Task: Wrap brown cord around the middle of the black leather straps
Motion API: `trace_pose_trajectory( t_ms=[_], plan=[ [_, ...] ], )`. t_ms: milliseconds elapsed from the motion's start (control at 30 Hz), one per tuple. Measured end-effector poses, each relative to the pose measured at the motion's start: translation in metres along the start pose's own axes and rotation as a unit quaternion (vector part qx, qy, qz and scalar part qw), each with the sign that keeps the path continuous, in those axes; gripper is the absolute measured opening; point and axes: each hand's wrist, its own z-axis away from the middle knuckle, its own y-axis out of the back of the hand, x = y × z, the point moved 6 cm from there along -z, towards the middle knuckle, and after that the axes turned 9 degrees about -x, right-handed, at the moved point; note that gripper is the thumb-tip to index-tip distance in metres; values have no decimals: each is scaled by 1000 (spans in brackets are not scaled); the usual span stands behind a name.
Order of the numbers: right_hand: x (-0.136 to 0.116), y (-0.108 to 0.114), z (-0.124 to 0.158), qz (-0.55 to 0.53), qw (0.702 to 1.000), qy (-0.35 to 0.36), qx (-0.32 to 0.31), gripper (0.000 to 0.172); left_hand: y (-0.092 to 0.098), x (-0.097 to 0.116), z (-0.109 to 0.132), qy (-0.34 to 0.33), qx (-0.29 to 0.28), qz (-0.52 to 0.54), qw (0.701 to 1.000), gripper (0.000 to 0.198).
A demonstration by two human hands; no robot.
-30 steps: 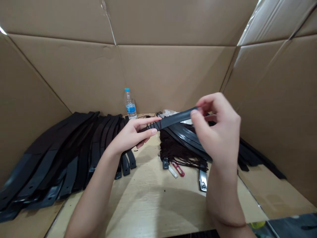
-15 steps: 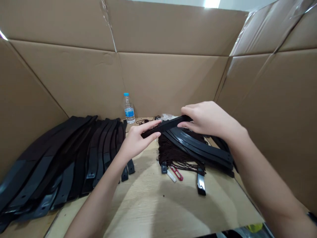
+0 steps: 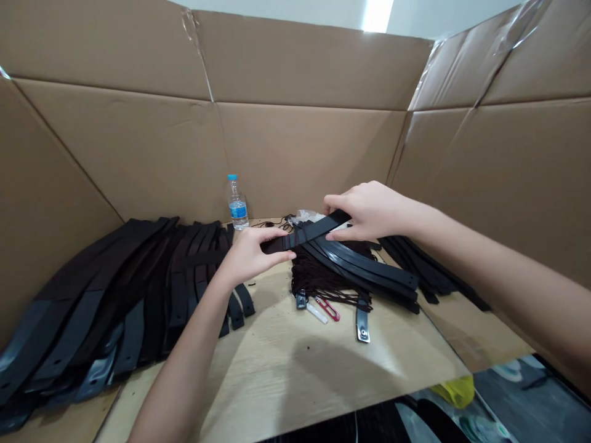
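A black curved strip (image 3: 316,230) is held up between my hands, slanting up to the right, with a dark cord or band around its left part. My left hand (image 3: 253,253) pinches its left end between thumb and fingers. My right hand (image 3: 362,212) grips the other end the same way. Below the strip, several glossy black curved strips (image 3: 369,261) lie across a bundle of dark brown cords (image 3: 318,274). In front of the cords are red thread snips (image 3: 328,309), a small white stick (image 3: 317,312) and a short shiny metal-like end piece (image 3: 362,326).
Many dark curved strips (image 3: 111,301) are heaped on the left of the wooden table (image 3: 258,381). More black strips (image 3: 425,271) lie at right. A water bottle (image 3: 237,206) stands at the back by the cardboard wall (image 3: 300,147). A yellow bag (image 3: 457,391) shows below the front edge.
The held strip has rolled so that more of its broad face shows. Both hands keep their grip. The view has shifted, showing more strips at right and more below the front edge.
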Motion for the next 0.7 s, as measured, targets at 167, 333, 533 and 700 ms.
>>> trace_pose_trajectory(
  t_ms=[167, 333, 533, 700],
  plan=[
    [7, 12, -6, -17, 994, 46, -102, 11, -9, 14, 1, -22, 82, -141, 986, 24],
    [-15, 20, 5, 134, 989, 69, 6, 13, -18, 1, -8, 45, -26, -45, 998, 30],
    [-26, 6, 15, 157, 986, 38, 29, 25, -21, -17, -9, 97, -84, -2, 992, 32],
    [-2, -18, 4, -64, 984, -26, -163, 24, -7, 5, 2, 52, 158, -305, 938, 15]
  ],
)
